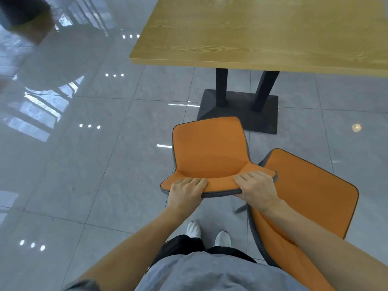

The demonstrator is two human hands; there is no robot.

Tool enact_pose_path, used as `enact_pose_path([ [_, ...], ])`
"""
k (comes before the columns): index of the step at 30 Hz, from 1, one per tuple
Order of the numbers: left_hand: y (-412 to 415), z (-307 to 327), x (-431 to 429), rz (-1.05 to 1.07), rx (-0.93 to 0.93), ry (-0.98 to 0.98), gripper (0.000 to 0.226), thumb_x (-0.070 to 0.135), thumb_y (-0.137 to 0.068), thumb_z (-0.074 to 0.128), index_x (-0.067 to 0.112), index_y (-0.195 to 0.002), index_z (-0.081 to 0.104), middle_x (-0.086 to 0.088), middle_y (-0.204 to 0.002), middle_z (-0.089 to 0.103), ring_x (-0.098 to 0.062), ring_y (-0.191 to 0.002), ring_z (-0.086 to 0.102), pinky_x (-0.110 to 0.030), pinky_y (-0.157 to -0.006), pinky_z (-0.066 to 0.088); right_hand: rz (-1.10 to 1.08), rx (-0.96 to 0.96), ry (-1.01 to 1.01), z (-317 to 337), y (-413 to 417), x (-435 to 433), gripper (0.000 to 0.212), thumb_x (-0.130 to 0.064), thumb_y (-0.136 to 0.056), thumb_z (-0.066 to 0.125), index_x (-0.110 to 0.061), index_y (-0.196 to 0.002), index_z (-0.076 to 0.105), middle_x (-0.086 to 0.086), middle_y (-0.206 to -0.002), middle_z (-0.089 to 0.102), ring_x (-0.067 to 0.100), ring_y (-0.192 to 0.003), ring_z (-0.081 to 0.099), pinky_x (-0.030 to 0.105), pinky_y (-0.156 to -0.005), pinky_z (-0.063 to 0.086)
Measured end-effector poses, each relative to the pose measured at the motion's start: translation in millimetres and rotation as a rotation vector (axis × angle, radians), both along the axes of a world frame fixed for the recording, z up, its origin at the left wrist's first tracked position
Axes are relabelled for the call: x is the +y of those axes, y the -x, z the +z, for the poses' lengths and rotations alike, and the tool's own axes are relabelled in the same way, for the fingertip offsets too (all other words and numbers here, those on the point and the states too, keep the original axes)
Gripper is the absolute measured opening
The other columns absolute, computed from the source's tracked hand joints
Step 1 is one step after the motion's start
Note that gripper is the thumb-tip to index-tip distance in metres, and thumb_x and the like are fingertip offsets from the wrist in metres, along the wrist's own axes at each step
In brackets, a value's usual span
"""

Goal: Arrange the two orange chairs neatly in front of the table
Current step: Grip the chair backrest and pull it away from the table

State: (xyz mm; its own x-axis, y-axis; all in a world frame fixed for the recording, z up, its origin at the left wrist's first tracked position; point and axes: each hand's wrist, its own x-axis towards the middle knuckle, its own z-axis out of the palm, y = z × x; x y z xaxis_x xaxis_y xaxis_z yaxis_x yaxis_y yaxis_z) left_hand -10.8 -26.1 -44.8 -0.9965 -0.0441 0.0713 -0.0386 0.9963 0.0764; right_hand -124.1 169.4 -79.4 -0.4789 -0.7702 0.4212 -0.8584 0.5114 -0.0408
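With both hands, left (184,191) and right (257,191), clamped on the orange padded chair (210,152) backrest short of the wooden desk (262,32): alignment pending; second orange padded chair (310,194) beside right hand, askew, untouched.

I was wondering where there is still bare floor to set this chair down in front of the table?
Bare tiles lie left of the held chair, between it and the table edge, clear out to the left. Right is crowded: the second chair sits close beside it, and the table base blocks straight ahead. Both the left hand and right hand grip the backrest.
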Motion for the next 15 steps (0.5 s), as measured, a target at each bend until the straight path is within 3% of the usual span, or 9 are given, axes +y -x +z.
enact_pose_path([
  [6, 39.4, -4.7, -23.8, 0.015, -0.013, -0.020, 0.030, 0.014, -0.046, 0.086, 0.019, -0.066, 0.064, 0.007, -0.055, 0.063, -0.014, -0.046, 0.057, -0.020, -0.039, 0.032, -0.015, -0.042, -0.056, -6.2, 36.1, -24.6, 0.037, -0.039, -0.051, 0.086, -0.015, -0.064, 0.062, 0.000, -0.054, 0.062, 0.018, -0.048, 0.058, 0.027, -0.042, 0.046],
  [11, 71.2, -9.0, -24.6, 0.008, 0.014, -0.044, 0.026, 0.011, -0.047, 0.082, 0.018, -0.064, 0.063, 0.006, -0.052, 0.060, -0.014, -0.044, 0.054, -0.020, -0.039, 0.029, 0.001, -0.014, -0.032, -10.6, 76.3, -26.5, 0.024, -0.036, -0.066, 0.073, -0.016, -0.062, 0.060, -0.001, -0.054, 0.061, 0.018, -0.047, 0.055, 0.028, -0.041, 0.044],
  [15, 99.2, -9.0, -31.0, 0.044, 0.028, -0.020, 0.027, 0.005, -0.048, 0.080, 0.019, -0.062, 0.061, 0.006, -0.049, 0.057, -0.015, -0.043, 0.052, -0.020, -0.042, 0.024, -0.005, -0.031, -0.028, -10.0, 106.5, -36.4, 0.018, -0.027, -0.066, 0.070, -0.016, -0.061, 0.057, 0.000, -0.054, 0.060, 0.019, -0.047, 0.055, 0.028, -0.042, 0.045],
])
